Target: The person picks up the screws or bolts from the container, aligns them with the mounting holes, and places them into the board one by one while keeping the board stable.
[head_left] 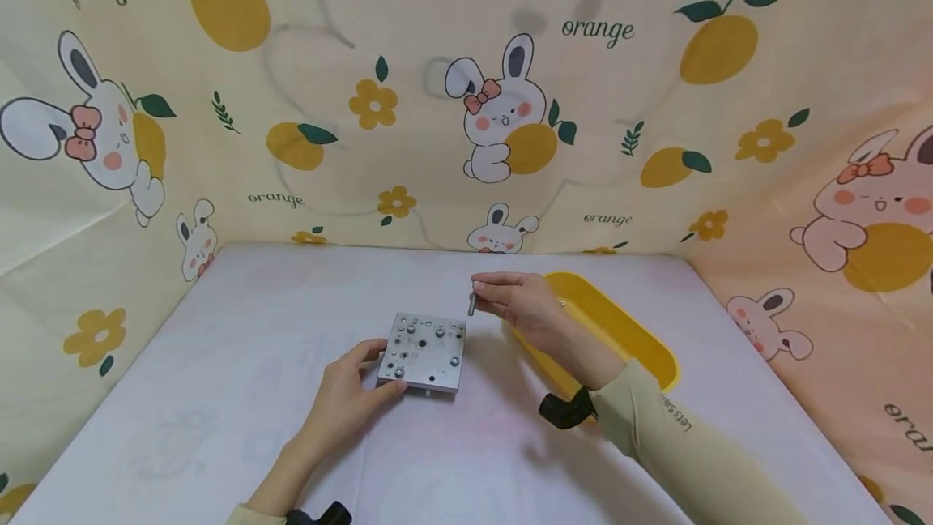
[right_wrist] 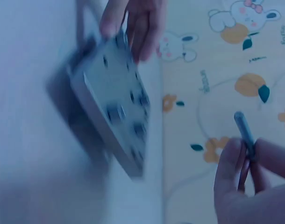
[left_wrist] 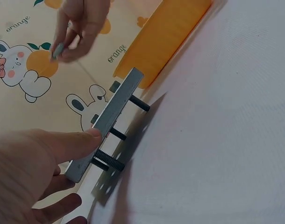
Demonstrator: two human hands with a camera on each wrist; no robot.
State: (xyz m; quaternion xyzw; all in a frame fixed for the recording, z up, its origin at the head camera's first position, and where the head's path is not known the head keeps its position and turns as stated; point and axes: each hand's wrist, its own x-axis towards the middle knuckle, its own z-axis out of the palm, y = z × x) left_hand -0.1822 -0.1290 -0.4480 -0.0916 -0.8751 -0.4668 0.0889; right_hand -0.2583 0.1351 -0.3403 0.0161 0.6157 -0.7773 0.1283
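Note:
A square metal plate point(head_left: 423, 363) with several holes sits at the middle of the table. My left hand point(head_left: 346, 395) grips its left side, with the thumb point(left_wrist: 77, 142) along the near edge. Socket head screws point(head_left: 455, 360) stand in the plate. From below, their threaded shanks point(left_wrist: 140, 103) stick out, and the plate is raised above the table. Up and to the right of the plate, my right hand point(head_left: 532, 310) pinches a small metal pin point(right_wrist: 245, 133) between thumb and fingers. The pin points downward in the head view and is apart from the plate.
A yellow tray point(head_left: 645, 347) lies on the right of the white table point(head_left: 240, 363), partly hidden beneath my right forearm. A tiny shiny piece point(head_left: 562, 304) shows inside it. Cloth printed with rabbits and oranges point(head_left: 408, 160) walls the back and sides.

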